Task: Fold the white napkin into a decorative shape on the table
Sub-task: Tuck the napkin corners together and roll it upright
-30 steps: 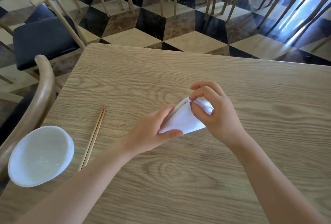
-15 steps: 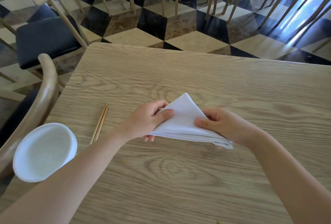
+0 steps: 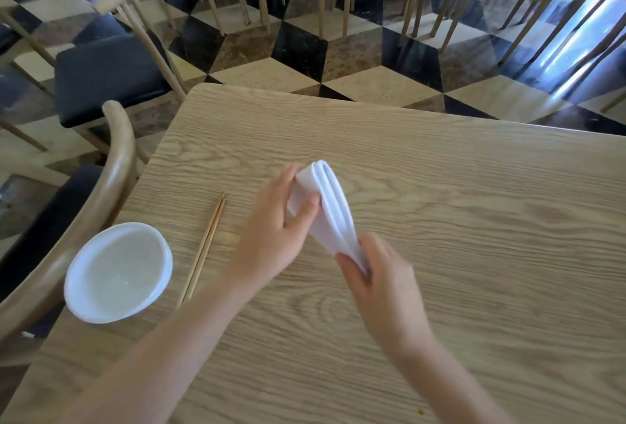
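I hold the folded white napkin (image 3: 330, 210) between my hands: my left hand (image 3: 274, 234) grips its rounded far end, and my right hand (image 3: 379, 283) pinches its narrow near end.

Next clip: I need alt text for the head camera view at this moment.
Two bare hands hold a folded white napkin over a wooden table: the left hand grips its rounded upper end, the right hand pinches its narrow lower end. A white bowl and a pair of chopsticks lie to the left.
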Available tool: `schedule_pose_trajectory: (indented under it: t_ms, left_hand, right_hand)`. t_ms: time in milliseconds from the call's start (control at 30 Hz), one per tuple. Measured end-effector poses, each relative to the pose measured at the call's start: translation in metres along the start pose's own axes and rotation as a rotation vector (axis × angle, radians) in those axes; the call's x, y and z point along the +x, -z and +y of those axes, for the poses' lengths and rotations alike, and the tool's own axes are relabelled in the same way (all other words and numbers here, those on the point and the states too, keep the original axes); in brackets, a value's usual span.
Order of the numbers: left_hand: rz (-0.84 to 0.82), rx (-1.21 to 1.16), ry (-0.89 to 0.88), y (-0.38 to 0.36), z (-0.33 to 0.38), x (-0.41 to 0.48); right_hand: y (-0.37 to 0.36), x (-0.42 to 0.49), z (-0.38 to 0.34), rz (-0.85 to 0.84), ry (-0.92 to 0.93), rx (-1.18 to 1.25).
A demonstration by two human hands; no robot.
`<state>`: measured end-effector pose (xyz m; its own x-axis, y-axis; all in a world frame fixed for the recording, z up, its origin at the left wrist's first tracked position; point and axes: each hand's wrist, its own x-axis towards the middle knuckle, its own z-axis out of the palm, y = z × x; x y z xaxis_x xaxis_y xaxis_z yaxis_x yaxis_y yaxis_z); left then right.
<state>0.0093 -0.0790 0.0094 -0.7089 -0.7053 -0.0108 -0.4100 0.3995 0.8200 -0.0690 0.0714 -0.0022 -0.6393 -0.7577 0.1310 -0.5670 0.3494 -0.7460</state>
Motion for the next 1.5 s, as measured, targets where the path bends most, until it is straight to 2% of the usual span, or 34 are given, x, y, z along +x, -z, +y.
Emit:
schedule_pose_trajectory:
  t_ms: [100,267,333,433,467,567,667,800,967,1133,1433,1500]
  left_hand:
    - [-0.026,-0.313,0.262,-0.007,0.006,-0.03]
    - [0.165,-0.278,0.409,-0.011,-0.021,-0.048]
    - [0.19,-0.228,0.365,-0.004,-0.026,-0.05]
    - [0.166,-0.123,0.16,0.003,-0.034,-0.061]
    - [0.183,-0.061,0.108,0.003,-0.036,-0.068]
    - [0.254,0.129,0.043,-0.003,-0.044,-0.092]
    - [0.299,0.186,0.087,-0.011,-0.053,-0.118]
    - [0.338,0.248,0.108,-0.016,-0.055,-0.136]
    - [0.373,0.154,0.19,-0.008,-0.053,-0.136]
    - [0.358,0.184,0.215,-0.005,-0.051,-0.14]
    - [0.351,0.213,0.315,-0.007,-0.05,-0.135]
    - [0.354,0.193,0.345,-0.007,-0.05,-0.135]
  right_hand:
    - [-0.035,-0.015,-0.015,0.028,0.102,-0.109]
    - [-0.07,-0.04,-0.026,-0.17,0.159,-0.063]
    - [-0.072,-0.043,-0.024,-0.307,0.165,-0.071]
    - [-0.063,-0.034,-0.018,-0.472,0.202,-0.112]
    - [-0.058,-0.028,-0.016,-0.467,0.195,-0.086]
    - [-0.044,0.001,-0.013,-0.235,0.122,0.0]
    - [-0.043,0.04,-0.013,-0.171,0.148,-0.094]
    - [-0.056,0.076,-0.016,-0.321,0.233,-0.293]
    - [-0.058,0.092,-0.019,-0.428,0.316,-0.438]
    - [-0.057,0.102,-0.033,-0.689,0.289,-0.598]
    - [-0.043,0.108,-0.029,-0.841,0.281,-0.738]
    - [-0.037,0.108,-0.022,-0.829,0.271,-0.746]
